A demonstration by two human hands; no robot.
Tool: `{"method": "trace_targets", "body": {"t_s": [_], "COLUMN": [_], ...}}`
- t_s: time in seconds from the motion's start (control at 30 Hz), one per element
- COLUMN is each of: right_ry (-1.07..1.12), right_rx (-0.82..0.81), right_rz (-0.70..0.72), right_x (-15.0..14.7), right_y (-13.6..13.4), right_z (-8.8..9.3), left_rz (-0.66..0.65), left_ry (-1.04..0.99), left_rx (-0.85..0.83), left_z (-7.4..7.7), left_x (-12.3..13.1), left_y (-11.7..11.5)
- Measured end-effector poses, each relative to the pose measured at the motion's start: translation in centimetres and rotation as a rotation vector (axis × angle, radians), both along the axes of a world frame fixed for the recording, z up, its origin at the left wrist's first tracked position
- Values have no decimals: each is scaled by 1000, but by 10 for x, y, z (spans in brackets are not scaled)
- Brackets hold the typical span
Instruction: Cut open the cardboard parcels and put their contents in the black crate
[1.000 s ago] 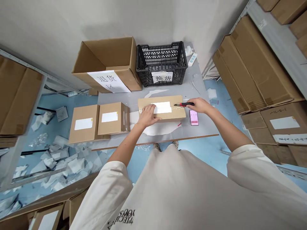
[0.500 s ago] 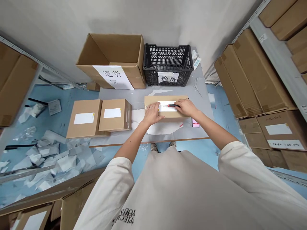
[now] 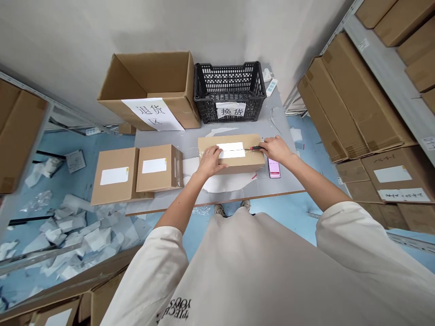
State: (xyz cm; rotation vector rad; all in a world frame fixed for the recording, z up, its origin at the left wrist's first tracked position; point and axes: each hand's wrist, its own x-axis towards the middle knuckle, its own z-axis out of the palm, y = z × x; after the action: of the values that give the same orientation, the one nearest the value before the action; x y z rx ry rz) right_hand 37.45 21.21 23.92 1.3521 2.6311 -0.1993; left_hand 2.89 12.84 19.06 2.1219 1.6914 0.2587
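Observation:
A long taped cardboard box (image 3: pixel 251 159) with a white label (image 3: pixel 231 150) lies on the grey table (image 3: pixel 234 190) in front of me. My left hand (image 3: pixel 210 161) presses flat on the box's left end, fingers spread. My right hand (image 3: pixel 275 147) is closed round a red and black utility knife (image 3: pixel 255 147), whose tip rests on the box top near its right end.
Two sealed labelled boxes (image 3: pixel 134 172) sit at the table's left. Behind stand an open carton (image 3: pixel 152 88) with a paper sign and a black plastic crate (image 3: pixel 230 90). A pink phone (image 3: pixel 273 167) lies right of the box. Stacked cartons (image 3: pixel 356 104) fill the right shelves. Paper scraps (image 3: pixel 68 226) litter the floor.
The knife went left along the box top to the label, then back to the right end. My left hand stayed pressed on the box.

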Motion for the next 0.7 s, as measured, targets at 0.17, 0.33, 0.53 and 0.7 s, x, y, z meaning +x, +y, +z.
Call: {"method": "trace_targets", "body": {"t_s": [0.17, 0.33, 0.53, 0.7], "right_ry": [25, 139, 335, 442], "right_rx": [5, -13, -82, -156], "right_rz": [-56, -118, -321, -280], "right_x": [46, 96, 131, 115], "right_y": [9, 13, -2, -15], "right_z": [0, -5, -19, -29], "left_rz": [8, 31, -59, -224], "left_ry": [9, 51, 135, 115], "left_rx": [-25, -61, -49, -28], "left_z": [2, 4, 17, 22], "left_x": [0, 2, 47, 107], "left_y": [5, 9, 15, 33]}}
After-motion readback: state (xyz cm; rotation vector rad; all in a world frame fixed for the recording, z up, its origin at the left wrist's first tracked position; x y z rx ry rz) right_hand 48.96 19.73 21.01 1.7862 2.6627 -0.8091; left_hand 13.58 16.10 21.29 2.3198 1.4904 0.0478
